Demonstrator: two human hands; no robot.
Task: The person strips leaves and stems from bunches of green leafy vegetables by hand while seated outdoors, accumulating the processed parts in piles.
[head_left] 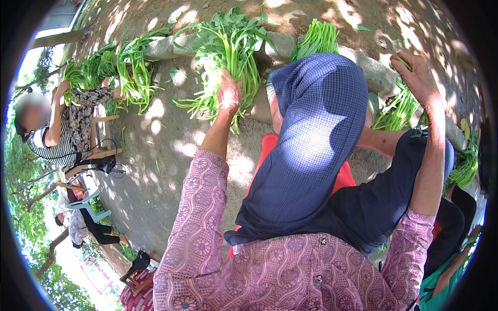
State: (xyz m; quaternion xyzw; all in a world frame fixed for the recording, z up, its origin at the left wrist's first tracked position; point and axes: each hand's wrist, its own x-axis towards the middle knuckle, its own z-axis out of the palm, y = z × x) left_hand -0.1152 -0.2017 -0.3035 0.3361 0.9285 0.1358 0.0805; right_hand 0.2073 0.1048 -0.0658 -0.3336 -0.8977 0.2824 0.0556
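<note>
My left hand (229, 92) is at a large bunch of leafy greens (236, 44) with long pale stems, lying across the stone kerb. Its fingers close around some of the stems and are partly hidden among them. Raised at the right, my right hand (419, 79) pinches a short piece of green stem (404, 64) between thumb and fingers. Below that hand lies a smaller bundle of green stems (398, 111). Another trimmed bundle (317, 39) rests on the kerb beyond my knee.
My bent knees in blue trousers (306, 135) fill the middle, above a red seat (267, 147). A stone kerb (282, 46) runs across the far side. At left, a seated person (67, 124) handles more greens (137, 67). Others sit farther back near a light-blue plastic chair (91, 205).
</note>
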